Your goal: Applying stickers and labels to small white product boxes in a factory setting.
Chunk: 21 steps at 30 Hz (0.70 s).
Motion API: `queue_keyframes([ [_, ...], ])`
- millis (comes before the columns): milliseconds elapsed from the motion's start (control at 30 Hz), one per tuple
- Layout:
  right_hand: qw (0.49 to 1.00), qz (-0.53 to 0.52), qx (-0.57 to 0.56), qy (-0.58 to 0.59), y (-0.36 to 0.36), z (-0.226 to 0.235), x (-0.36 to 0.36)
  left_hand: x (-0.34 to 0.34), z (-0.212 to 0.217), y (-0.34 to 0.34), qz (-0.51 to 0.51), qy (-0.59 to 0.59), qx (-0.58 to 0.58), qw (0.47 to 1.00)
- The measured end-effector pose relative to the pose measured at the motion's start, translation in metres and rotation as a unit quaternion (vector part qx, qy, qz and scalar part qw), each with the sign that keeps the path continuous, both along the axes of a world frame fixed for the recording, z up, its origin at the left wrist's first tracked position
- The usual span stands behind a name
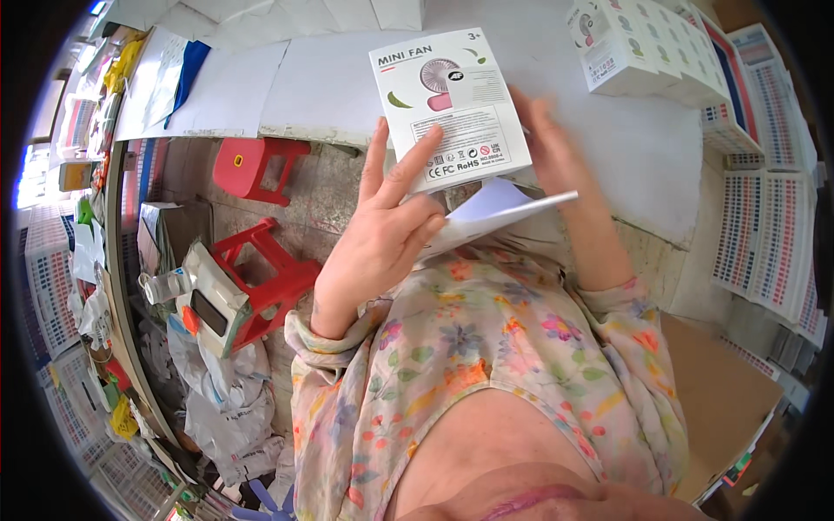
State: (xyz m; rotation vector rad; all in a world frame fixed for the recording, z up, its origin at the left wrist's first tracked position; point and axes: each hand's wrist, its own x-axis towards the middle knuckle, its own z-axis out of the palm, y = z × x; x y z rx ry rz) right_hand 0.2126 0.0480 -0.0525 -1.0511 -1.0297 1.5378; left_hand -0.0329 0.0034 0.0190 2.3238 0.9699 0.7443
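white fan box [452, 108] sits gripped between my left hand [382, 234], fingers spread across its front, and my right hand [556, 143] behind, above the counter's [625, 165] near edge.

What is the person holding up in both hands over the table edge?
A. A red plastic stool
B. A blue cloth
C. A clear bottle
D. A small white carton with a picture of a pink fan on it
D: the left hand and the right hand grip a small white carton showing a pink fan, its bottom flap hanging open.
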Motion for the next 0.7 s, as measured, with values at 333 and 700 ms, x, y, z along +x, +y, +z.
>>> queue_keyframes([
  [333,0.996,0.067,0.020,0.047,-0.007,-0.005,-0.028,-0.012,-0.043,-0.010,0.047,-0.152,-0.056,0.986],
  [700,0.851,-0.060,0.269,-0.447,0.001,0.042,0.036,0.029,-0.062,0.019,-0.041,-0.244,-0.196,0.949],
])
